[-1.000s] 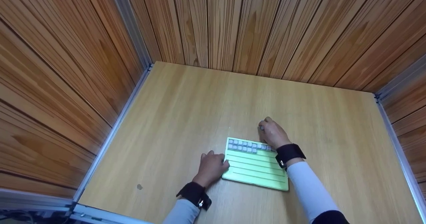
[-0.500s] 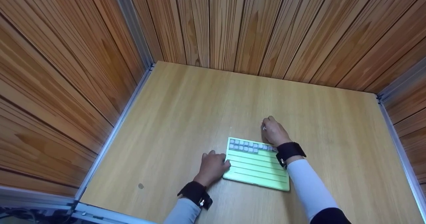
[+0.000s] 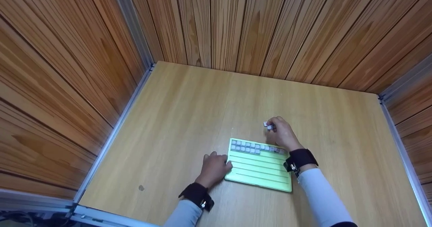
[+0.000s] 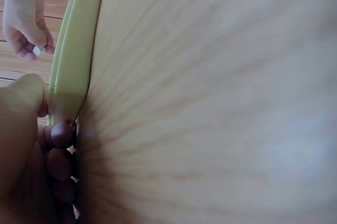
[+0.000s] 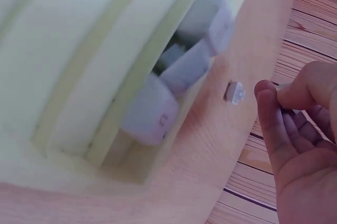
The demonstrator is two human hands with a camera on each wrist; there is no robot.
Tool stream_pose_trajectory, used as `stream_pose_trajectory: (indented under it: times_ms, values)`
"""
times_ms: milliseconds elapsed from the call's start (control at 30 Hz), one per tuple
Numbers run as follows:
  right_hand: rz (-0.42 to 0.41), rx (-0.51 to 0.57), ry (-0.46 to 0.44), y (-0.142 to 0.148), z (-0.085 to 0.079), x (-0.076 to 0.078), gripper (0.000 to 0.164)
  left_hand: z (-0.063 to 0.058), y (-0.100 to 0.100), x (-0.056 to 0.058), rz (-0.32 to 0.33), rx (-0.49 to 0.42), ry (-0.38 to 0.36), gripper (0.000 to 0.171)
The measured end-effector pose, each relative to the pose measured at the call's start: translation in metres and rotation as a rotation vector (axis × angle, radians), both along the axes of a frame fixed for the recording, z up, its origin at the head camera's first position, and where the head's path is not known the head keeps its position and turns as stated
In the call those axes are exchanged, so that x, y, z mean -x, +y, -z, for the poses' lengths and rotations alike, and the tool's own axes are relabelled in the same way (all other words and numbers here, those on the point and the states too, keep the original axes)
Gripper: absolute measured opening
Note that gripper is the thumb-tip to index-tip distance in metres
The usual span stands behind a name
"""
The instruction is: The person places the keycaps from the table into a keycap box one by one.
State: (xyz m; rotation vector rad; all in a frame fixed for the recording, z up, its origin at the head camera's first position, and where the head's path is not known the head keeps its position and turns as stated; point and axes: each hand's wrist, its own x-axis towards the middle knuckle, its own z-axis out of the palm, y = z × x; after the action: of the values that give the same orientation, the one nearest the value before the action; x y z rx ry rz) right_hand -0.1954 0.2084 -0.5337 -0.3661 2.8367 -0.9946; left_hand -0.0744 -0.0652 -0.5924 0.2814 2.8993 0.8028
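My left hand grips the left edge of a pale green slotted tray, thumb over the rim and fingers curled at its side. White keycaps fill part of the tray's two far rows; one shows a round printed mark in the right wrist view. Beyond the far edge, my right hand pinches a small white keycap between thumb and fingertips. In the right wrist view that keycap is mostly hidden by the fingers. Another loose keycap lies beside those fingertips, near the tray.
The tray lies on a wooden tabletop with plank-patterned walls at the back and sides. A small dark round spot is at the front left. Metal rails run along the table's sides.
My right hand has moved slightly right and its fingers have turned, so two white keycaps now show at the fingertips. My left hand stays at the tray's edge.
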Motion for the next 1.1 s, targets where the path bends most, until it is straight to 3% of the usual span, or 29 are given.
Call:
stream_pose_trajectory:
  times_ms: [200,433,667,900,1100]
  values:
    - [-0.02,0.066,0.064,-0.001,-0.004,-0.009,0.025,0.0,0.0,0.001,-0.01,0.004,-0.006,0.024]
    - [-0.01,0.059,0.12,-0.001,-0.006,-0.018,0.022,0.001,0.001,0.001,-0.004,0.007,0.004,0.024]
    - [0.002,0.085,0.083,-0.002,-0.006,-0.028,0.023,0.001,0.001,0.0,0.007,0.019,0.026,0.025]
    - [-0.02,0.092,0.134,-0.001,-0.003,-0.036,0.025,0.0,0.001,0.0,0.005,0.025,0.001,0.024]
    - [-0.003,0.118,0.115,-0.001,-0.002,-0.041,0.02,0.0,0.001,-0.001,0.009,0.039,0.02,0.025]
